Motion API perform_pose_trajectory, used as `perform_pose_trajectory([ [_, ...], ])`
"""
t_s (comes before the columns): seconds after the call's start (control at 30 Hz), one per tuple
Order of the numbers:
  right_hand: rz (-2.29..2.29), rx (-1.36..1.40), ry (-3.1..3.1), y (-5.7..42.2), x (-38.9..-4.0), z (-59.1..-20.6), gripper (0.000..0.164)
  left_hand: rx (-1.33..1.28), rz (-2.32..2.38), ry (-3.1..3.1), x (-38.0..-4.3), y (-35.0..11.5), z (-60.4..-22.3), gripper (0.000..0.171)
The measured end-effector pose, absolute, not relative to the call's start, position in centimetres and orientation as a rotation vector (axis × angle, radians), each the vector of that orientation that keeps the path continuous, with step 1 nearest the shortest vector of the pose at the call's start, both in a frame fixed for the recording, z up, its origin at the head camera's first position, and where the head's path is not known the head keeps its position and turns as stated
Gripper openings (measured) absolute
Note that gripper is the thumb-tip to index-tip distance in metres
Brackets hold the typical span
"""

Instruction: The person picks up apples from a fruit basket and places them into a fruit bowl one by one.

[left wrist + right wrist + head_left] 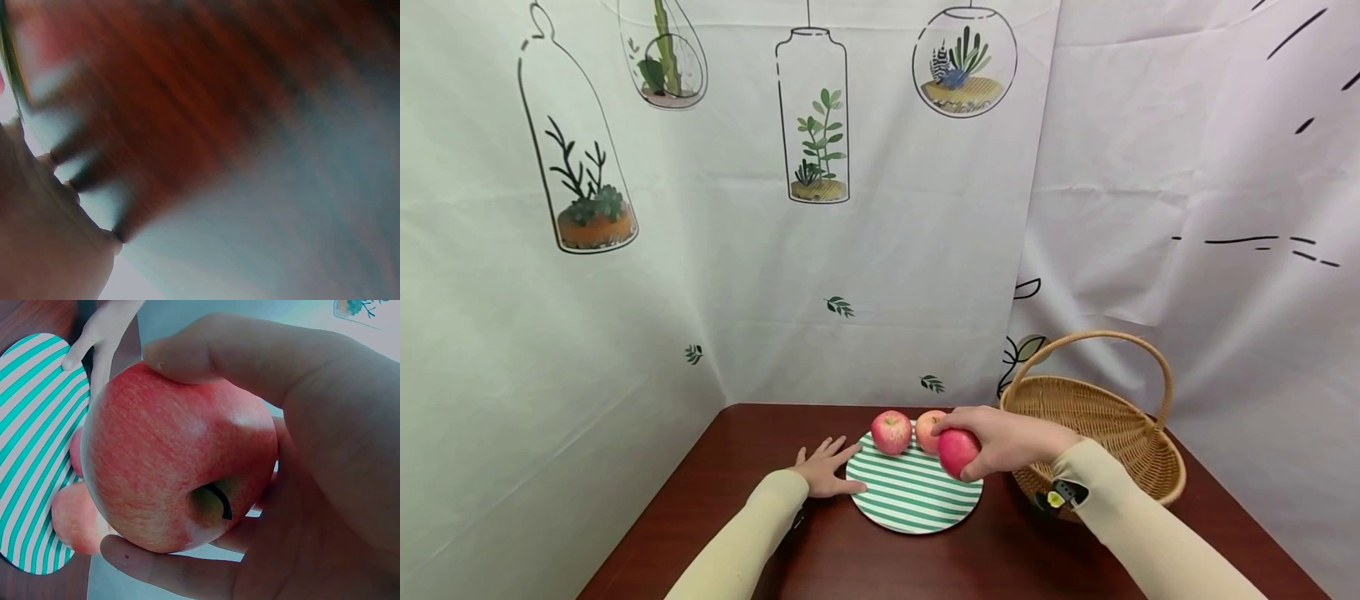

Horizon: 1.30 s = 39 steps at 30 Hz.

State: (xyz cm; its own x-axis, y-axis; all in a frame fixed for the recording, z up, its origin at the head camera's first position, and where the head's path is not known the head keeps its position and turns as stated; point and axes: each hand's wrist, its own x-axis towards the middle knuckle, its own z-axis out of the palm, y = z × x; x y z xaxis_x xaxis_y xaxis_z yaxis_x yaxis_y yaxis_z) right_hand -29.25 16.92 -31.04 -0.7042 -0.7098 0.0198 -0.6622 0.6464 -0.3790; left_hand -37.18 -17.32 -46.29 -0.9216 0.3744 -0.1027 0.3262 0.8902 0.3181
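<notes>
My right hand (1017,437) grips a red apple (958,452) above the right part of a round green-and-white striped placemat (917,500). In the right wrist view, thumb and fingers curl round this apple (181,456), and its dark stem shows. At the placemat's left edge my left hand (825,472) rests with fingers spread and straight, the thumb touching the rim. Two more apples sit at the back of the placemat: a red-and-yellow apple (891,432) and a paler apple (929,430), partly hidden by the right hand. The left wrist view is mostly blurred tabletop.
A wicker basket (1082,400) with a tall arched handle stands right of the placemat, tilted open, partly behind the right forearm. Beneath everything is a dark red-brown table (700,517). White printed cloth (865,267) hangs behind and along both sides.
</notes>
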Motion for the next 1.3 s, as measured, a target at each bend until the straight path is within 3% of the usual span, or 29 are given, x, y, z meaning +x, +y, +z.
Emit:
perform_pose_trajectory([
  [1.3, -0.583, -1.141, 2.739, 13.2, -33.1, -34.8, 0.058, 0.586, 0.428, 2.900, -38.5, -17.9, -47.8, 0.094],
])
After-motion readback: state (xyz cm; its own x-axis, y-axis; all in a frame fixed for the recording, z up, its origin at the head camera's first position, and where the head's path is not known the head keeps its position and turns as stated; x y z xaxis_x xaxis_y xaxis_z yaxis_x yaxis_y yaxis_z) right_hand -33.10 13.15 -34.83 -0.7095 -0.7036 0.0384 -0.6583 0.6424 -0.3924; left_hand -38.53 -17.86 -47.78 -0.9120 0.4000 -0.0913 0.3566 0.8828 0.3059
